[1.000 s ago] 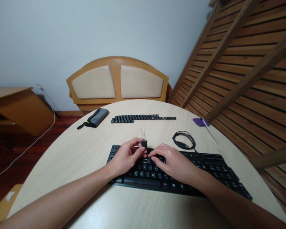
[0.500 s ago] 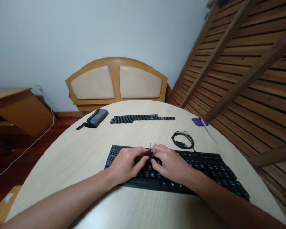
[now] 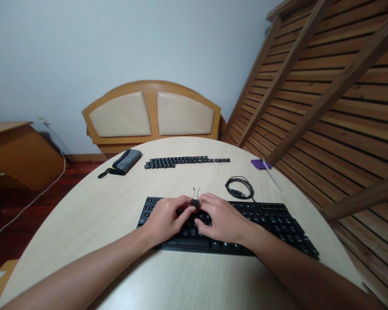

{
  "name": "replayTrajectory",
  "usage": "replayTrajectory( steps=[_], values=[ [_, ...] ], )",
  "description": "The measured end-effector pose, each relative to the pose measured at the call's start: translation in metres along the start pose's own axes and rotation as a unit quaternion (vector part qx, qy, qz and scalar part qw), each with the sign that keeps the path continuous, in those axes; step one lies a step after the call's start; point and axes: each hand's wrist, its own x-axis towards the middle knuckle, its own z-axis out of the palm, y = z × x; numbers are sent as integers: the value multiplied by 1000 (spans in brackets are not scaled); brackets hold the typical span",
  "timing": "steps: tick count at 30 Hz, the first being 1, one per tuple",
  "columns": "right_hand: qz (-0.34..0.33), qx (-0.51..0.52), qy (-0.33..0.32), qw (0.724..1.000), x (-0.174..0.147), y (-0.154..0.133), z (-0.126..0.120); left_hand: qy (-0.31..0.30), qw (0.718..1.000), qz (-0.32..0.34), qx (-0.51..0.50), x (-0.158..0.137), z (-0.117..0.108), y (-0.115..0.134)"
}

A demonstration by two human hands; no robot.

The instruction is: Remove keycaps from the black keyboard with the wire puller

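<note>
A keyboard (image 3: 271, 219) lies under both hands, several of its keycaps off at the upper left. Between my fingertips is a small wire keycap puller (image 3: 195, 203), its black body toward me and two thin wire prongs pointing away. My left hand (image 3: 168, 217) is closed, thumb and index finger pinching the black body. My right hand (image 3: 224, 217) is curled with its fingertips against the puller's right side, its thumb lower, over the keys. The keys beneath my palms are hidden.
Loose keycaps (image 3: 177, 161) lie in rows farther back. A grey zip pouch (image 3: 127, 161) is at the back left. Behind the keyboard sits its coiled cable (image 3: 239, 188). A purple item (image 3: 260, 164) with a white strip lies near the table's right edge, beside a slatted wooden panel (image 3: 326, 107).
The wire prongs now show more fully beyond my fingers, pointing away. My right fingers have shifted back from the prongs. The view has turned slightly right.
</note>
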Motion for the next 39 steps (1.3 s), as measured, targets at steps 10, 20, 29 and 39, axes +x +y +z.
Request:
replayTrajectory(
  steps=[10,20,29,39],
  values=[
    [-22,-78,-6,997,2,-4,1,9,1000,22,12,-1,2,2],
    [-64,-74,-5,995,12,4,-5,29,996,-24,-80,2,4,-2],
    [-15,25,7,1000,11,11,0,22,971,-79,-224,7,6,-10],
    [22,154,41,987,9,14,2,60,954,-100,-277,12,4,-12]
  ],
)
